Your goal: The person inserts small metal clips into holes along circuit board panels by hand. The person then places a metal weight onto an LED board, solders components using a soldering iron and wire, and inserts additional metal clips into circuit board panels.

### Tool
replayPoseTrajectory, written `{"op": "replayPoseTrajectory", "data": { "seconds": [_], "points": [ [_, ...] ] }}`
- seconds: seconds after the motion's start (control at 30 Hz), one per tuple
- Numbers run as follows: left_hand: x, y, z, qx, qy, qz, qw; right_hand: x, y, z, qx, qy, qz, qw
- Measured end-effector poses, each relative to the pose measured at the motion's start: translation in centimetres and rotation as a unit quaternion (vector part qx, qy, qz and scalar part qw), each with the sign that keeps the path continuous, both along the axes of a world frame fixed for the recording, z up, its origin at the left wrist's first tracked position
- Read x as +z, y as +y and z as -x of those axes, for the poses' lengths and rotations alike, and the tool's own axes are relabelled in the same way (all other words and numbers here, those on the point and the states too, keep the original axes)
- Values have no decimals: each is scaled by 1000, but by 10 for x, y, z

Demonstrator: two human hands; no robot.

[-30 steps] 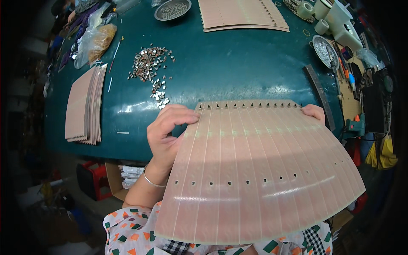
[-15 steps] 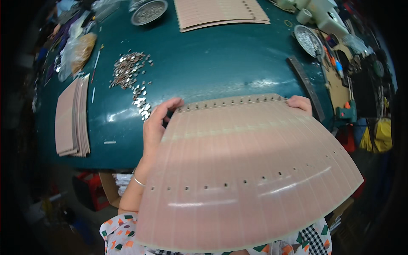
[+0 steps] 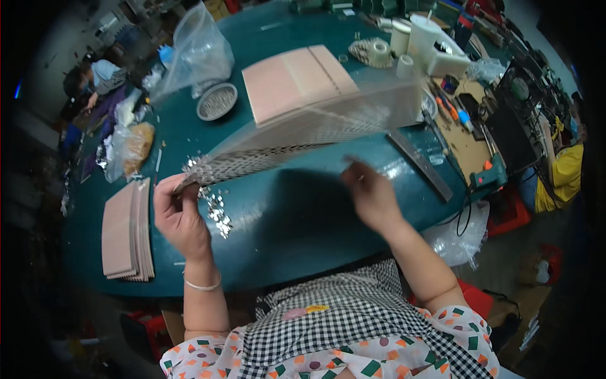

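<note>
My left hand (image 3: 179,215) is closed on the near left corner of a large, thin, pale pinkish sheet (image 3: 303,136). The sheet is tipped up on edge above the table, slanting away to the right and smeared by motion. A dark dotted band runs along its lower side. My right hand (image 3: 372,199) hovers over the table below the sheet, apart from it; its fingers are blurred. Small shiny metal pieces (image 3: 219,215) lie scattered beside my left hand, some behind the sheet's corner. A stack of pink sheets (image 3: 287,82) lies farther back.
Another sheet stack (image 3: 120,234) lies at the left edge of the green table (image 3: 265,252). A metal bowl (image 3: 216,101) of small pieces stands behind. At right are a steel ruler (image 3: 420,165), a green glue gun (image 3: 489,177) and hand tools. Other people sit left and right.
The sheet has swung from over my lap to upright above the table. My right hand has let go of its edge; my left hand has moved left, still holding a corner. The view has shifted.
</note>
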State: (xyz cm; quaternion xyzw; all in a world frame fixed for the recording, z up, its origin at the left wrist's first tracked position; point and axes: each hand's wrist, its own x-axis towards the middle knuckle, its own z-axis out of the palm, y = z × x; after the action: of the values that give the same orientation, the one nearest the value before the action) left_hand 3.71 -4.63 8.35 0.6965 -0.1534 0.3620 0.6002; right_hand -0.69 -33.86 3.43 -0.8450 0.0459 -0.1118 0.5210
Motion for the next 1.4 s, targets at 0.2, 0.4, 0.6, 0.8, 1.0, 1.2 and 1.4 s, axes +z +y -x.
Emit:
{"op": "replayPoseTrajectory", "data": {
  "seconds": [0.2,0.4,0.6,0.8,1.0,1.2,1.4],
  "points": [
    [81,-27,47,72,-236,-364,898,63,46,69,199,-485,101,845],
    [95,-69,86,-159,-240,-437,852,77,21,51,12,-423,210,881],
    [74,-34,86,-16,-133,-365,921,38,-17,57,55,-380,-11,923],
    [28,-26,68,-69,-9,-152,986,14,-43,56,81,-368,-179,909],
    [11,-38,56,-98,72,-55,991,8,-56,52,112,-357,-237,897],
    [1,-37,47,-139,-4,-120,983,8,-63,57,101,-353,-233,901],
    [1,-42,53,-131,24,-82,988,8,-62,55,97,-362,-181,909]
  ]
}}
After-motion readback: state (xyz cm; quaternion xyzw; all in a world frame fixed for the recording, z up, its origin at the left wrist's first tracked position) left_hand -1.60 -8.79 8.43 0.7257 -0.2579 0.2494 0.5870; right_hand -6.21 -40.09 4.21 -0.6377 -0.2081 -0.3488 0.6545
